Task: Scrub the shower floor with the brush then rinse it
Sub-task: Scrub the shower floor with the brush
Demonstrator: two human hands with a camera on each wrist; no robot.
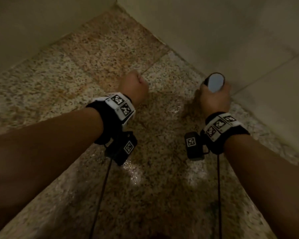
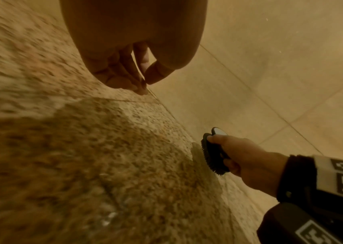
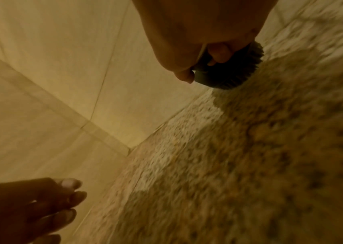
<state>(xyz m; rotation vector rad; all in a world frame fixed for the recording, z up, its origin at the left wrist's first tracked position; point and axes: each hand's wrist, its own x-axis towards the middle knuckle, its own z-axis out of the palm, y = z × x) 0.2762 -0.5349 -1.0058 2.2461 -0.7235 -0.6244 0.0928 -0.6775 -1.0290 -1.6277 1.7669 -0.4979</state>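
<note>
The right hand (image 1: 214,100) is clamped round the round black scrub brush (image 2: 213,156), below its pale cap, bristles down on the wet granite shower floor (image 1: 93,66) just beside the tiled wall (image 1: 240,40). The brush looks light and stiff (probably slick when wet), so 1 firm hand on its knob should do. The left hand (image 1: 135,87) is curled, holding nothing.

Two hands (image 1: 134,87) (image 1: 214,100), one brush (image 1: 215,81)

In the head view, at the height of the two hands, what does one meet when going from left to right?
The speckled floor → left hand, curled and holding nothing → right hand gripping the brush → tiled wall.
</note>
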